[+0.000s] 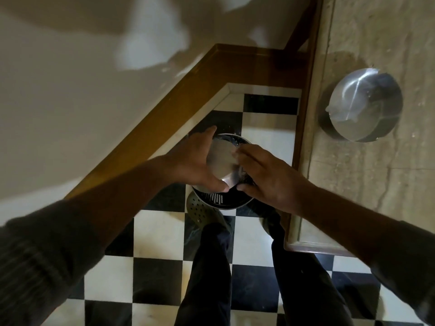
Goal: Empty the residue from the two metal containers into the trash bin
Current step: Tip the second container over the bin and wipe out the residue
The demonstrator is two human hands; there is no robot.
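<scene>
Gripping the first metal container (pixel 223 161) from its left side with the left hand (pixel 195 161): fingers curled around the far rim, thumb pressed against the near edge. Clasped from the opposite side by the right hand (pixel 266 180): fingers spread flat over the shiny face, thumb hooked at the near edge. Held between both hands directly above the trash bin (pixel 221 199), with the flat reflective face turned up toward the camera. Could not be told whether that face was the base or the inside. Contents not visible.

Stood on the black-and-white checkered floor (pixel 157 236), round, dark inside, with a perforated wall visible just below the hands. Placed in the corner formed by the wooden skirting (pixel 150 142) on the left and the counter (pixel 367 180) on the right. Flanked at the near side by a green perforated shoe (pixel 202 211), touching or almost touching the bin's rim. Seen below that, two legs in dark trousers (pixel 209 274).

Rested on the stone counter top, well apart from the hands and to the right of them: the second metal container (pixel 362 104). Appeared tilted, with a pale wet film across its shiny surface and a small patch of moisture around it. Untouched by either hand. Covered to the wrists by dark ribbed sleeves (pixel 40 250).
</scene>
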